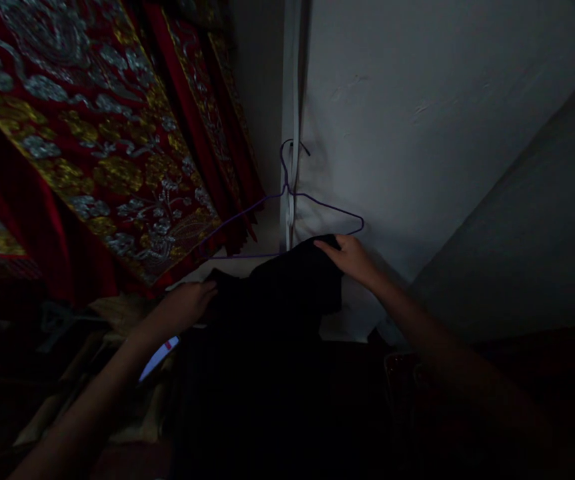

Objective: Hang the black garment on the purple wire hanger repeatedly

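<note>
A black garment, too dark to tell its exact kind, is spread between my two hands. My left hand is closed on its left edge. At the upper right, my right hand pinches the cloth between thumb and fingers. Just behind and above the garment, a purple wire hanger hangs by its hook against the wall. The cloth covers part of the hanger's lower bar; whether the two touch I cannot tell.
Red cloth with gold and silver embroidery hangs at the left. A pale cable or strip runs down the wall. Below my left forearm is a lit screen-like object, among dim wooden-looking shapes. The lower area is very dark.
</note>
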Demonstrator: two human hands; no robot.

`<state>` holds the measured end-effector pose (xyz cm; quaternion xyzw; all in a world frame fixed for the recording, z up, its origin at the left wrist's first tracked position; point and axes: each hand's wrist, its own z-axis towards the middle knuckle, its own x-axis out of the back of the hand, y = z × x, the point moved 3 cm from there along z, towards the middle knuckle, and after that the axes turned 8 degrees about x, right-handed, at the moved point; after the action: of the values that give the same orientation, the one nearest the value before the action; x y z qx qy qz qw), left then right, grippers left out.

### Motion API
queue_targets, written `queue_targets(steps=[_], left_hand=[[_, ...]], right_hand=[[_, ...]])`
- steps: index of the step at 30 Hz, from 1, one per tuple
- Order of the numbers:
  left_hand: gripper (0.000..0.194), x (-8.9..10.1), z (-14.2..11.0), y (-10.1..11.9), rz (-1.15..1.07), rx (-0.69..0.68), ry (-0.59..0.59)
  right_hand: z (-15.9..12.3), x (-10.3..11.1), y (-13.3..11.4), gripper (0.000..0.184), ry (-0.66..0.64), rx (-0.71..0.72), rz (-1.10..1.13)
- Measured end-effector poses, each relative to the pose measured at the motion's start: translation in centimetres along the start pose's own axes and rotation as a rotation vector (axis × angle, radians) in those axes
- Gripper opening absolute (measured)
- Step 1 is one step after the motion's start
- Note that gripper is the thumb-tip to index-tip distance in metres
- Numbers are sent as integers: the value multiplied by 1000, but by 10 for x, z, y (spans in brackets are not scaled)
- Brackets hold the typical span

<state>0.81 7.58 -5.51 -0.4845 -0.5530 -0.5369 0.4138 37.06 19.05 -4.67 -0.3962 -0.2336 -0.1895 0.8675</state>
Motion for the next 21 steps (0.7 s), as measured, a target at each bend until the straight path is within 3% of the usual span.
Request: queue_targets(steps=[3, 8, 11, 14, 17, 21], left_hand=[[38, 16, 1, -2, 9, 25, 103], [37, 46, -3, 15, 64, 103, 347], [35, 61, 4, 24, 69, 126, 420], [37, 79, 24, 33, -50, 66, 479], [40, 93, 51, 47, -321, -55, 520], [37, 96, 73, 62, -586, -238, 554]], right_hand=[[-8, 16, -14, 44, 8, 61, -86], [-17, 43, -34, 41, -28, 82, -202], [-21, 53, -44, 41, -51, 97, -208], [-21, 55, -53, 42, -85, 99, -176], [-21, 45, -59, 46, -118, 75, -105], [-27, 35, -54, 40, -35, 61, -70]])
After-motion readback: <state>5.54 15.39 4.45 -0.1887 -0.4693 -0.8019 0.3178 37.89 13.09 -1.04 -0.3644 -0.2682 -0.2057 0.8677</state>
